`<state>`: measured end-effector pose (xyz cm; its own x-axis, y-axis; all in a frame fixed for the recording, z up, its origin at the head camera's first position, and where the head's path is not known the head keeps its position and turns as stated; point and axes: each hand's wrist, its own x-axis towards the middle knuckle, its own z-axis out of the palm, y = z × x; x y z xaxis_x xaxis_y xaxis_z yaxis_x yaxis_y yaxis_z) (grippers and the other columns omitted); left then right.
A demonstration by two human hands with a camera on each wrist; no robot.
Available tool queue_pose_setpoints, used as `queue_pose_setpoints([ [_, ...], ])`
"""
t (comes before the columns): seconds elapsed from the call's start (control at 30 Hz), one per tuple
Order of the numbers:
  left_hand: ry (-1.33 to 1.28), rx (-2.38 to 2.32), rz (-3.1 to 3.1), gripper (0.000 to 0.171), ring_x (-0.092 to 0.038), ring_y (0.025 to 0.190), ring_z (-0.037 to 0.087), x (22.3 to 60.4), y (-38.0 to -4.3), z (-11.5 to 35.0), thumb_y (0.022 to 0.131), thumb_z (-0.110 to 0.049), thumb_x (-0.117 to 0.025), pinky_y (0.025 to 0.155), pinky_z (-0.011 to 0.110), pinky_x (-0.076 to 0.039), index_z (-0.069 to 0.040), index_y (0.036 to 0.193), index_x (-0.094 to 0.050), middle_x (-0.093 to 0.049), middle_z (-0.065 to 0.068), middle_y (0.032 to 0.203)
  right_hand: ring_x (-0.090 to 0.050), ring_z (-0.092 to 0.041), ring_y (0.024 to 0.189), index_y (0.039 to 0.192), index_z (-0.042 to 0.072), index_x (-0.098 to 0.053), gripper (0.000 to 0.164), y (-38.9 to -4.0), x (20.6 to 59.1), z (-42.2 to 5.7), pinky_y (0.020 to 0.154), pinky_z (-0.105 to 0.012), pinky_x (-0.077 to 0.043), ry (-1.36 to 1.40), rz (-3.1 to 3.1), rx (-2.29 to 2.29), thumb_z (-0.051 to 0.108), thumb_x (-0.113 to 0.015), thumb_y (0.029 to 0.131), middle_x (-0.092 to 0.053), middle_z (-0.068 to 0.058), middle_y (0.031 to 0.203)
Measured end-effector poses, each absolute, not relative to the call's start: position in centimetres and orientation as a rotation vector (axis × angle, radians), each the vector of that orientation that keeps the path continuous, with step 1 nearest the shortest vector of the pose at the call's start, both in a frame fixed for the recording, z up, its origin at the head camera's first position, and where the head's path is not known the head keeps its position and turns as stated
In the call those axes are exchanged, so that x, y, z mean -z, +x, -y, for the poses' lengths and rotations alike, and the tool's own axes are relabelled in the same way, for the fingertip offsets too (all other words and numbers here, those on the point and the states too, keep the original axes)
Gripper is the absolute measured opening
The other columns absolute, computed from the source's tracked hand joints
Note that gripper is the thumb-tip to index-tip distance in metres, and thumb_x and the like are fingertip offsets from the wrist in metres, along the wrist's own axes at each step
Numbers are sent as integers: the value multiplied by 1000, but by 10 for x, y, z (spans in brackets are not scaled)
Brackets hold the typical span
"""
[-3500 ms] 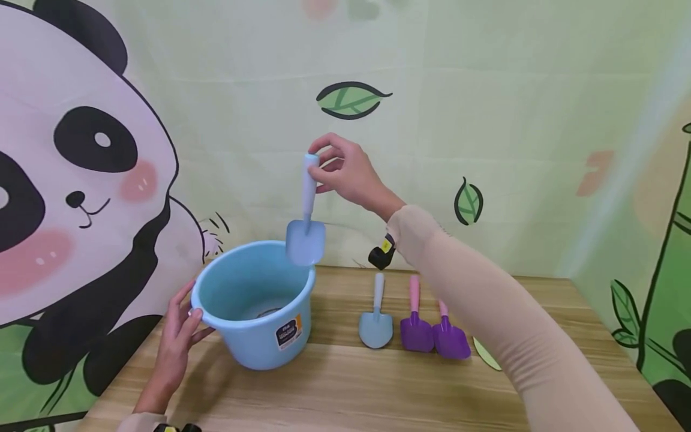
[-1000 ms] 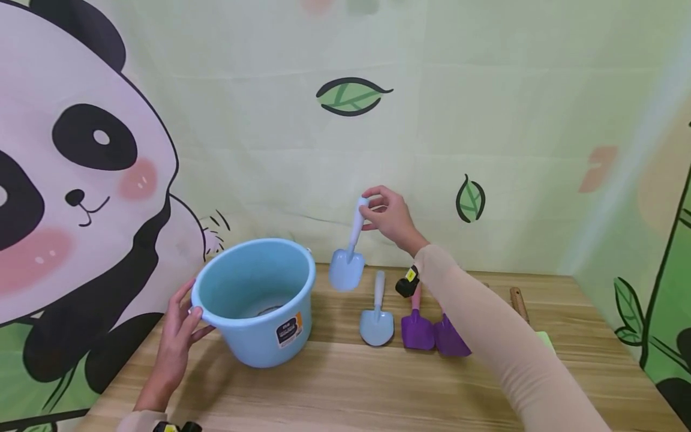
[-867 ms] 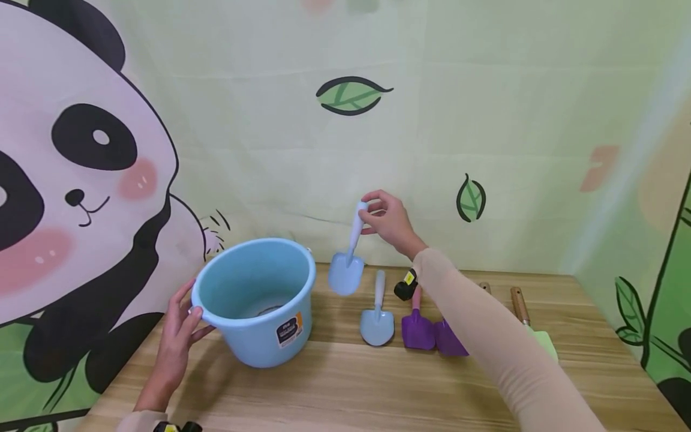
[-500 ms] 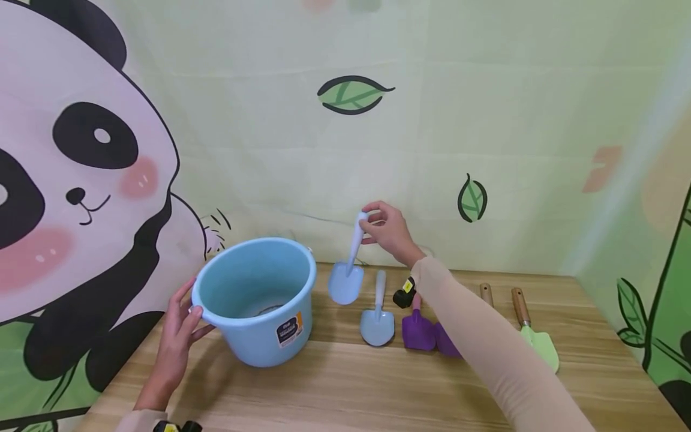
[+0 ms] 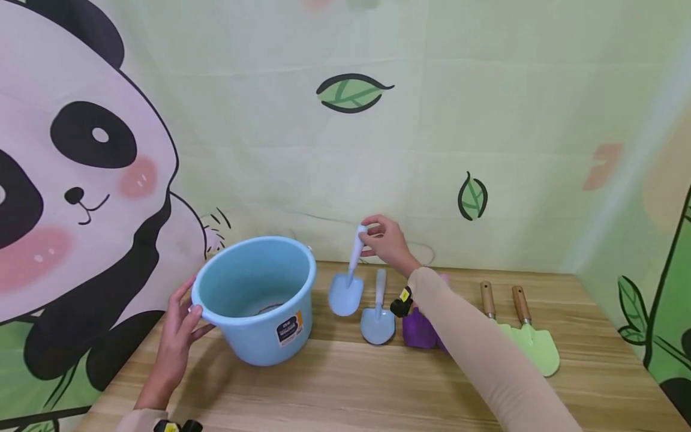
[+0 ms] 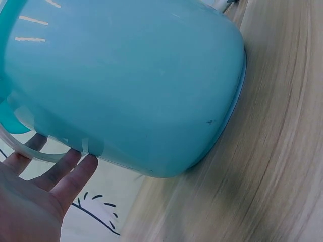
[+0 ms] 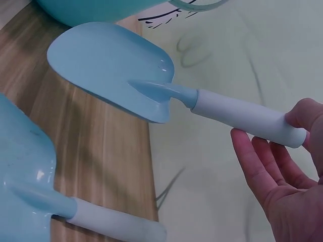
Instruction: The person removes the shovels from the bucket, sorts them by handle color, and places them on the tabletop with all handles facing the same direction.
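At the left of the table stands a light blue plastic bucket (image 5: 259,339) with a label on its side. My left hand (image 5: 175,339) holds it at the left of the rim, thumb at the edge and fingertips against the outer wall, as the left wrist view shows. My right hand (image 5: 390,245) pinches the pale handle end of a small blue shovel (image 5: 345,295). This shovel is upright and slightly tilted, blade down, between the bucket and a second blue shovel (image 5: 378,325) on the table. In the right wrist view the held shovel's blade (image 7: 108,65) overlaps the tabletop.
Purple shovels (image 5: 418,330), partly hidden by my right sleeve, lie right of the second blue one. Farther right are green shovels (image 5: 541,350) with wooden handles (image 5: 521,305). A printed panda cloth (image 5: 421,132) hangs behind the wooden table (image 5: 335,390).
My right hand has carried the blue shovel from over the bucket's right rim to the right, then lowered it toward the table. The left hand and bucket have stayed put.
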<state>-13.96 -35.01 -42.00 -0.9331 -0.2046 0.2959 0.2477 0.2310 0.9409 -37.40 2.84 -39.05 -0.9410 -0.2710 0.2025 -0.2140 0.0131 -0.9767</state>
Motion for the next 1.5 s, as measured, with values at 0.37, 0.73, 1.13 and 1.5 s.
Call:
queue_pose_setpoints([
  [0.37,-35,1761,2147,57,-48,130,10,419,-139,348,109,-27,-42,83,24,-57,-24,163,-23,-32,13,160,-69,-29,84,121,0,-62,27,-371,413,-27,80,-56,-60,-383,-2180,2109,0,-68,95,-60,-21,105],
  [0.73,-30,1746,2163,58,-47,132,11,420,-139,347,109,-28,-43,84,25,-57,-24,163,-23,-31,12,162,-70,-29,82,122,1,-63,28,-373,432,-25,85,-62,-56,-319,-2198,2054,1,-69,95,-61,-22,107],
  [1.13,-23,1774,2137,57,-46,134,14,421,-140,346,108,-27,-43,84,26,-57,-25,162,-24,-33,12,161,-70,-34,89,126,-1,-61,30,-371,440,-20,86,-59,-57,-249,-2160,2023,-1,-66,96,-60,-23,111],
  [1.5,-4,1766,2133,57,-43,139,19,420,-140,347,108,-27,-44,83,24,-57,-25,162,-25,-33,11,161,-74,-33,78,125,-1,-61,29,-375,445,-13,80,-55,-60,-235,-2220,1923,-1,-65,96,-65,-23,105],
])
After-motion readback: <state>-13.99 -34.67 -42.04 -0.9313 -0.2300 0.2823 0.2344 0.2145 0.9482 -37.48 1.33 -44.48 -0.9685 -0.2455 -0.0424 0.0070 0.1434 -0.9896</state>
